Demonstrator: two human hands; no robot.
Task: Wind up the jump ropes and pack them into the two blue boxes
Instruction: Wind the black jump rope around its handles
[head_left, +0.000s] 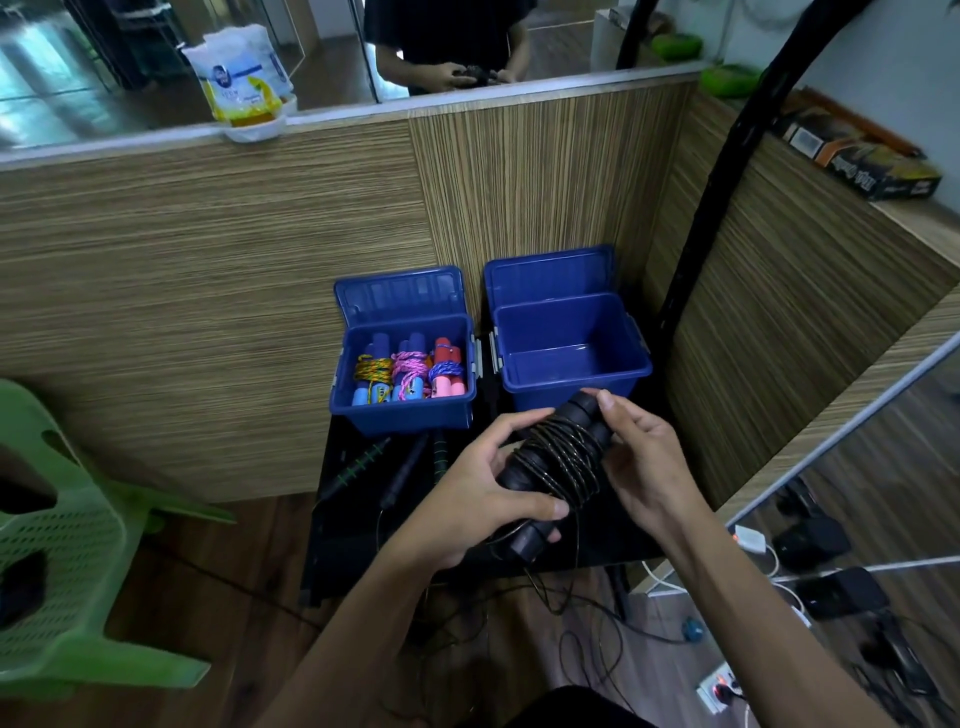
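Two blue boxes stand side by side at the back of a black bench (358, 525), against a striped wood partition (208, 291), both with their lids tipped up behind them. The left blue box (402, 410) holds three wound jump ropes packed in a row: one with blue handles and yellow-green cord (372, 371), one with blue handles and pink cord (409, 366), and one with red and pink handles and purple cord (447, 370). The right blue box (571, 384) shows only its bare floor.

In front of the right box, above the bench edge, both hands hold a black jump rope (558, 462). Its two thick black handles lie together, tilted up toward the right box, with thin dark cord coiled round their middle. The left hand (478, 499) grips the lower part of the handles, thumb across the front and fingers curled over the top. The right hand (644, 462) holds the upper part, its forefinger resting on the handle tops. Loose cord trails from the bundle down past the bench edge to the wooden floor (249, 582).

More dark ropes (400, 467) lie unwound on the bench just before the left box. A green plastic chair (67, 545) stands at the far left.
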